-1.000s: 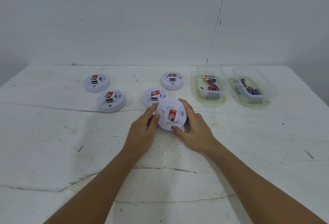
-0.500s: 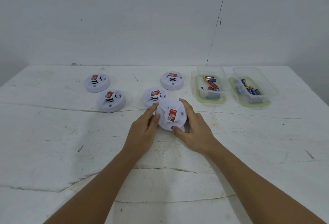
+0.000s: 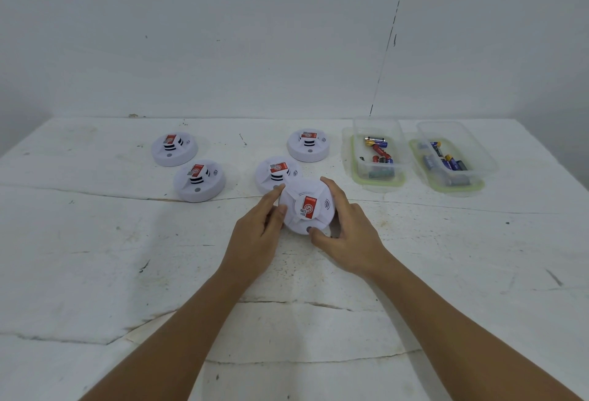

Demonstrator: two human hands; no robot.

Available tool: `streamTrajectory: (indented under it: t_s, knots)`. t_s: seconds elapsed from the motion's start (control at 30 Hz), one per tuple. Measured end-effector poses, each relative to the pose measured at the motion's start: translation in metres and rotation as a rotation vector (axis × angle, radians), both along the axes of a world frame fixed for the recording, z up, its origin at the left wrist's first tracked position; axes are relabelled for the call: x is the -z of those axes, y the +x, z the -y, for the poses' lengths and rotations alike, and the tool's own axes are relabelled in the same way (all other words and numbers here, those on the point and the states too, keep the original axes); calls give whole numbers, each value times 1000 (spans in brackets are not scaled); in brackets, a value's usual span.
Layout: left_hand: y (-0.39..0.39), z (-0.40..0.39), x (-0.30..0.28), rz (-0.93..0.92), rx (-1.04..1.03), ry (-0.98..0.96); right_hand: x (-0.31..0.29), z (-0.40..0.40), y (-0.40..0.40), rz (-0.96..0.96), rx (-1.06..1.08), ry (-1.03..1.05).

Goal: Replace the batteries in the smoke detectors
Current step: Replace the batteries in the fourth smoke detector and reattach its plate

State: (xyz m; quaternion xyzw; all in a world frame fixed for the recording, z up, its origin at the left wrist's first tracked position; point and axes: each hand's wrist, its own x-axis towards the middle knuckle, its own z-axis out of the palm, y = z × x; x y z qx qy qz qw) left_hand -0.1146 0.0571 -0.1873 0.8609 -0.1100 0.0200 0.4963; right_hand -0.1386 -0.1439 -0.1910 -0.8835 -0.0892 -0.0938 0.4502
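Observation:
A round white smoke detector [image 3: 307, 206] with a red label is tilted toward me just above the table's middle. My left hand [image 3: 255, 235] grips its left rim and my right hand [image 3: 347, 231] grips its right and lower rim. Several more white detectors lie flat behind it: one [image 3: 275, 173] directly behind and partly hidden, one [image 3: 308, 144] farther back, and two at the left [image 3: 199, 180] [image 3: 174, 149]. Two clear plastic boxes hold loose batteries: the nearer-left box [image 3: 377, 153] and the right box [image 3: 447, 158].
The white table [image 3: 95, 257] is cracked and scuffed, with bare surface at the left, right and front. A white wall stands right behind its far edge. The battery boxes sit on green-rimmed lids at the back right.

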Motion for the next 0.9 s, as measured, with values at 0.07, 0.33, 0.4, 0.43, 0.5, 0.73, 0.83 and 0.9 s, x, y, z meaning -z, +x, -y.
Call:
streamTrajectory:
  t_s: [0.07, 0.33, 0.4, 0.43, 0.5, 0.73, 0.83, 0.9]
  knots:
    - [0, 0, 0, 0, 4, 0, 0, 0, 0, 4, -8, 9]
    - [0, 0, 0, -5, -3, -4, 0, 0, 1, 8, -7, 0]
    - [0, 0, -1, -9, -6, -5, -1, -1, 0, 3, -7, -3]
    - [0, 0, -1, -11, -7, -2, -1, -1, 0, 1, -7, -1]
    - [0, 0, -1, -10, -7, 4, -1, -1, 0, -3, -4, -1]
    - [0, 0, -2, -13, -5, -2, -1, 0, 0, 23, 2, -9]
    - [-2, 1, -3, -16, -9, -8, 1, 0, 0, 18, 12, -12]
    - [-2, 1, -3, -15, -11, -9, 1, 0, 0, 8, 11, -13]
